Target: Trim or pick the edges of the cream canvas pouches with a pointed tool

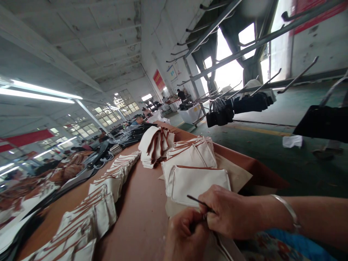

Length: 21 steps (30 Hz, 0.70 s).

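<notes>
My right hand (230, 210), with a silver bangle at the wrist, is closed around a thin dark stick-like piece (193, 198) whose end juts out to the left. I cannot tell if it is a tool or a strip. My left hand (186, 233) is closed in a pinch right against the right fingertips; what it grips is hidden. Below both hands shows part of a white piece with a dark brown edge (224, 248). Just beyond them lies a flat white pouch (199, 183) with a brown top edge, at the front of a stack of similar pouches (190, 157).
The brown-covered table (144, 210) carries a long row of overlapping white pouches (81, 221) at left and folded white pieces (153, 146) behind. Dark straps (136, 136) lie farther back. At right, a metal rack (233, 54) with prongs holds dark bags (250, 103).
</notes>
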Each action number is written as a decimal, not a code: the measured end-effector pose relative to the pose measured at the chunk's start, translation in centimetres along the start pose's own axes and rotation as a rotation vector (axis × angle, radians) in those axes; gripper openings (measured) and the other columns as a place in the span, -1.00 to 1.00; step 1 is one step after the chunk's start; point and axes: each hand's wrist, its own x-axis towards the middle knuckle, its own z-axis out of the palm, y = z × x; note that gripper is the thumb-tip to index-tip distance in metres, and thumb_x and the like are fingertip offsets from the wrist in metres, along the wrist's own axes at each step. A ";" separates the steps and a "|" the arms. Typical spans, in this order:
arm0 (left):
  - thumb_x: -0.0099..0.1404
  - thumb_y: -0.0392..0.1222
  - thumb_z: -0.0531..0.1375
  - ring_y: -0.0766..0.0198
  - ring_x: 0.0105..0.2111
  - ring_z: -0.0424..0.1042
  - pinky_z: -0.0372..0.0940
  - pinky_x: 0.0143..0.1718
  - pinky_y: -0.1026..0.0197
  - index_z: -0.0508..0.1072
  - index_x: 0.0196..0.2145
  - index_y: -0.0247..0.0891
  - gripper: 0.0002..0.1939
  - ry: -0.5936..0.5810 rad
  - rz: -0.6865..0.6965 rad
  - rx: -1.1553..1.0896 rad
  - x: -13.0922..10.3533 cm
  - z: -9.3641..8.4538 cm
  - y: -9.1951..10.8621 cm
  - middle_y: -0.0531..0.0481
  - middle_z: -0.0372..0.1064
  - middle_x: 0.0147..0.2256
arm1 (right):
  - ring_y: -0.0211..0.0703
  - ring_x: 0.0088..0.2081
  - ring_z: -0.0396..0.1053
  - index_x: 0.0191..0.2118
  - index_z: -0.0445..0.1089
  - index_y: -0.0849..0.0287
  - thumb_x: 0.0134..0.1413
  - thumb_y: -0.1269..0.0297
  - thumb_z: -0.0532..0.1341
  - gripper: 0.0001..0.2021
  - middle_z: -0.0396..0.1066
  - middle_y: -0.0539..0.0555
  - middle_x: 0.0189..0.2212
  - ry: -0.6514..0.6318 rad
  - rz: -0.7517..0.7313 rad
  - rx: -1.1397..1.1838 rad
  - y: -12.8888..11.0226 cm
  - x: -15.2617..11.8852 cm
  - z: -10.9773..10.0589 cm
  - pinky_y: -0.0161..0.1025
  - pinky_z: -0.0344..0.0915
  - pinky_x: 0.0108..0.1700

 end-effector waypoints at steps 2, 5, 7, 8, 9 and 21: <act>0.05 -0.12 0.26 0.40 -0.59 0.07 -0.06 -0.56 0.33 0.47 -0.59 -0.29 -0.81 -0.071 -0.058 -0.100 -0.1 -0.3 -0.4 0.13 0.21 -0.63 | -0.24 -0.62 0.28 -0.32 0.40 0.19 -0.07 0.39 0.07 -0.80 0.29 -0.06 -0.64 -0.199 0.211 0.295 0.5 0.3 -0.8 -0.37 0.18 -0.58; 0.03 0.08 0.34 0.41 -0.59 0.04 -0.09 -0.57 0.33 0.52 -0.54 -0.33 -0.64 -0.154 -0.108 -0.242 -0.2 -0.6 -1.1 0.11 0.23 -0.62 | -0.27 -0.73 0.18 -0.18 0.43 0.14 -0.04 0.34 0.08 -0.71 0.23 -0.12 -0.71 -0.358 0.363 0.468 0.8 0.3 -1.9 -0.41 0.11 -0.72; -0.01 0.16 0.38 0.42 -0.59 0.03 -0.10 -0.57 0.34 0.52 -0.54 -0.34 -0.57 -0.152 -0.128 -0.262 -0.1 -0.7 -1.5 0.11 0.22 -0.62 | -0.28 -0.71 0.18 -0.17 0.43 0.14 -0.01 0.29 0.13 -0.74 0.24 -0.12 -0.68 -0.326 0.311 0.458 0.6 -0.2 -2.2 -0.43 0.09 -0.72; -0.02 0.17 0.38 0.42 -0.59 0.03 -0.10 -0.57 0.33 0.51 -0.54 -0.33 -0.56 -0.146 -0.138 -0.260 0.0 -0.7 -1.5 0.11 0.22 -0.62 | -0.29 -0.68 0.21 -0.18 0.43 0.15 -0.01 0.26 0.17 -0.76 0.28 -0.10 -0.65 -0.285 0.251 0.434 0.4 -0.4 -2.2 -0.43 0.10 -0.68; -0.02 0.16 0.39 0.41 -0.59 0.04 -0.09 -0.57 0.33 0.49 -0.54 -0.32 -0.56 -0.139 -0.144 -0.249 0.0 -0.7 -1.5 0.11 0.23 -0.62 | -0.30 -0.63 0.24 -0.22 0.43 0.17 -0.01 0.25 0.21 -0.79 0.32 -0.08 -0.61 -0.228 0.179 0.395 0.2 -0.7 -2.1 -0.43 0.12 -0.63; -0.07 0.18 0.41 0.43 -0.61 0.04 -0.10 -0.56 0.33 0.47 -0.55 -0.34 -0.53 -0.091 -0.138 -0.332 -0.5 -0.2 -2.6 0.09 0.25 -0.63 | -0.08 -0.24 0.37 -0.11 0.40 0.28 0.24 0.39 0.01 -0.75 0.46 0.21 -0.24 0.061 -0.217 -0.121 0.4 -2.5 -2.7 -0.20 0.25 -0.15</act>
